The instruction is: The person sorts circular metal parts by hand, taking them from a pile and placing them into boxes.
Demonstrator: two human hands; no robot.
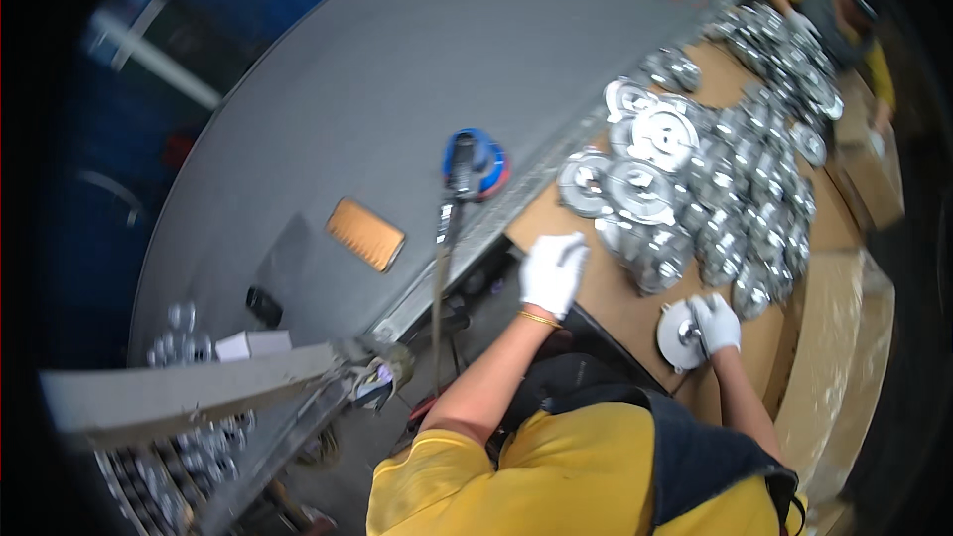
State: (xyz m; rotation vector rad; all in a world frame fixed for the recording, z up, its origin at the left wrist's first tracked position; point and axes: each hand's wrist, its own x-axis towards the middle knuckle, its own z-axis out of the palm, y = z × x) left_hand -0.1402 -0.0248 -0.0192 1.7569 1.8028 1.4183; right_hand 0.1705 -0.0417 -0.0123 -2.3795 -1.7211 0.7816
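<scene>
My right hand (717, 323), in a white glove, grips a round silver metal disc-shaped part (679, 339) with small tabs on its rim, near the cardboard's near edge. My left hand (551, 278), also gloved in white, hovers by the left edge of the cardboard sheet (606, 310). Its fingers point away from me and look loosely stretched, with nothing visible in them. Beyond both hands lies a large heap of similar shiny metal parts (725, 199). The closest parts (640, 189) of the heap lie a short way beyond my left hand.
On the grey table (377, 69) left of me rest a blue round-headed sander (475, 167) with a hose, an orange-brown rectangular case (365, 233) and a small black object (263, 306). Cardboard boxes (844, 337) stand at right. Another person (844, 30) works at the far right.
</scene>
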